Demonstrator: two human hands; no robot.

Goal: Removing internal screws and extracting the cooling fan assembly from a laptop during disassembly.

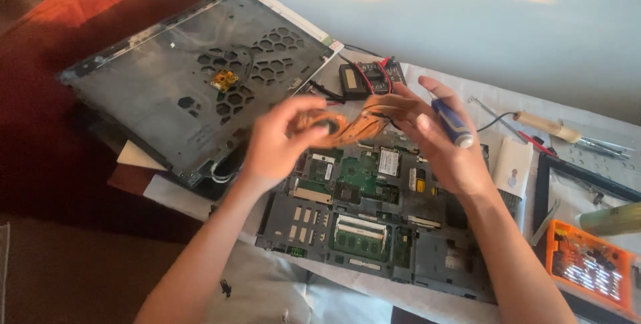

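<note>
Your left hand (277, 142) and right hand (437, 140) both grip the copper cooler (354, 123), raised above the open laptop base (364, 224). Your right hand also clasps a blue screwdriver (451, 122).

Copper heatsink (347, 123) blurred (orange tray (587, 267) edge-cut).

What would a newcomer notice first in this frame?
Both hands, left hand and right hand, hold a copper heatsink mid-frame above an opened laptop base; the right also grips a blue screwdriver. A grey lid panel lies upper left, an orange bit case lower right.
</note>
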